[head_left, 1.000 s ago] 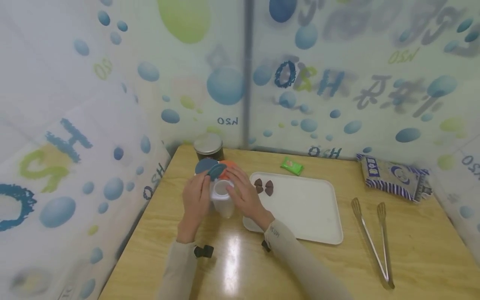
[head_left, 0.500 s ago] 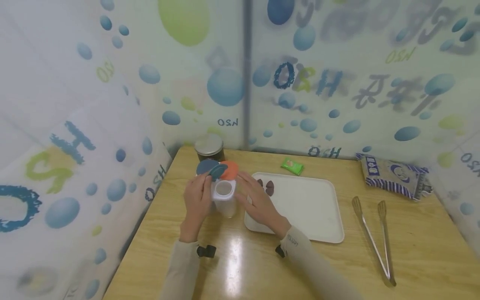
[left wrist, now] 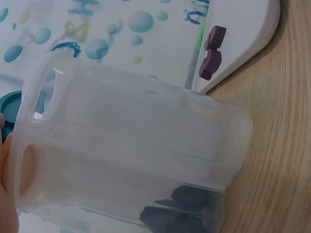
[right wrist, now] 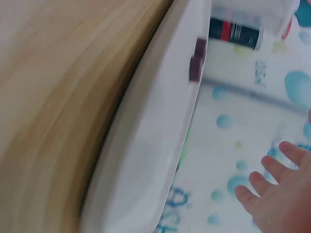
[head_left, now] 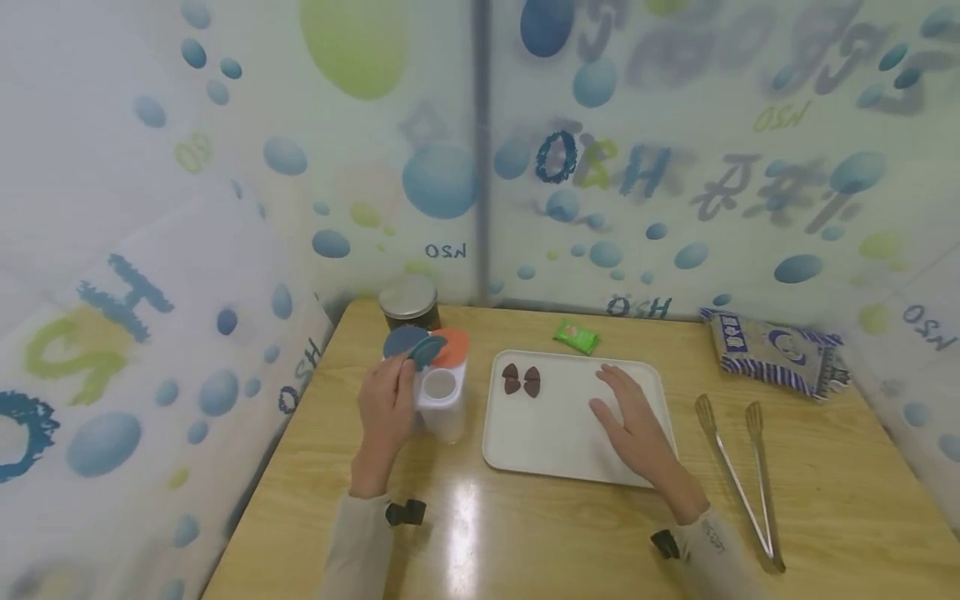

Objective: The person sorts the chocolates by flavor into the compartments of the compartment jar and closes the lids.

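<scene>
The person's left hand (head_left: pixel 386 408) gripped the side of a translucent white plastic container (head_left: pixel 442 403), fingers wrapped round its wall, near the back left corner of the light wooden table (head_left: pixel 525 533). The container stood upright with its teal flip lid (head_left: pixel 424 352) raised and an orange cap (head_left: pixel 452 339) beside the opening. In the left wrist view, dark pieces (left wrist: pixel 177 208) lay at the bottom of the container (left wrist: pixel 131 155).

The right hand (head_left: pixel 633 425) hovered with fingers spread and straight, holding nothing, over the right part of a white rectangular plastic tray (head_left: pixel 555 450) that lay at the middle of the table, just right of the container. I could not tell whether the palm touched the tray. Two dark brown fan-shaped pieces (head_left: pixel 521 380) lay side by side near the tray's back left corner, well apart from the right hand.

A dark jar with a silver metal lid (head_left: pixel 408 302) stood at the back left corner, behind the container. A small green packet (head_left: pixel 576 337) lay by the back edge. A blue-and-white striped bag (head_left: pixel 776 353) lay at the back right corner, and metal tongs (head_left: pixel 738 479) lay along the right edge.
</scene>
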The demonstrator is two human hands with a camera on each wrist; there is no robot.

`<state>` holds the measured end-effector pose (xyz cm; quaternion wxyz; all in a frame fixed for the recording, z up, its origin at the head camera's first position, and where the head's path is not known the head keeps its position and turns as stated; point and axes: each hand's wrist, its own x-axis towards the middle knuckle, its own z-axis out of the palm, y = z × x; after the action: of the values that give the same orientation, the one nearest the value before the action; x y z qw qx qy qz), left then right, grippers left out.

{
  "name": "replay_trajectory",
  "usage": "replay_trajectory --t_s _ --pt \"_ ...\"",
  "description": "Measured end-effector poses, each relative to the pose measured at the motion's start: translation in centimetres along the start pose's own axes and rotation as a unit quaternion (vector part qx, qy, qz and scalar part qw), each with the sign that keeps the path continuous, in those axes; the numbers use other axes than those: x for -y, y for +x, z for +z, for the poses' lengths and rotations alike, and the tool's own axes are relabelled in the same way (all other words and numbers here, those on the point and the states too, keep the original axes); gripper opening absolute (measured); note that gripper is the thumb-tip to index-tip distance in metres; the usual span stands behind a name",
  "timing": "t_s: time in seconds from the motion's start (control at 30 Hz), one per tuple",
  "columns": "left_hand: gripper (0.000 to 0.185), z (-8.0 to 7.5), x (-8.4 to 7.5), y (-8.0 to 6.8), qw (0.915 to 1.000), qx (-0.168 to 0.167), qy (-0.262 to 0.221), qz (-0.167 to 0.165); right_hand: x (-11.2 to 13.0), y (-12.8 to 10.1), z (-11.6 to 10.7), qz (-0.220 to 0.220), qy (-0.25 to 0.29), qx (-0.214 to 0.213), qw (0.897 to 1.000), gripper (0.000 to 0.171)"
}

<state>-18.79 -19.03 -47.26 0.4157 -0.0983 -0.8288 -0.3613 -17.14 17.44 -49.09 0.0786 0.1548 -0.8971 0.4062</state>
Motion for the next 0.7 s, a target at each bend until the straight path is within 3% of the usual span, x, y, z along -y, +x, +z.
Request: replay_trajectory --t_s 0.2,0.33,0.57,0.7 --pt "0.018 -0.2 0.1 0.0 1.0 0.001 -0.002 0.001 -2.6 -3.0 -3.3 0.063 0.004 -0.01 0.998 0.057" --pt "0.019 -0.1 0.3 -0.1 1.0 0.005 -0.007 0.004 -3.5 -4.7 -4.8 0.109 -0.034 -0.011 0.993 0.066" --pt "0.021 -0.1 0.2 -0.1 0.9998 0.007 -0.018 0.007 -6.4 -7.3 -7.6 0.239 -0.117 -0.059 0.962 0.092" --pt "0.021 -0.1 0.3 -0.1 0.9998 0.01 -0.019 0.0 -7.5 -8.5 -9.5 0.3 -0.168 -0.036 0.938 0.106"
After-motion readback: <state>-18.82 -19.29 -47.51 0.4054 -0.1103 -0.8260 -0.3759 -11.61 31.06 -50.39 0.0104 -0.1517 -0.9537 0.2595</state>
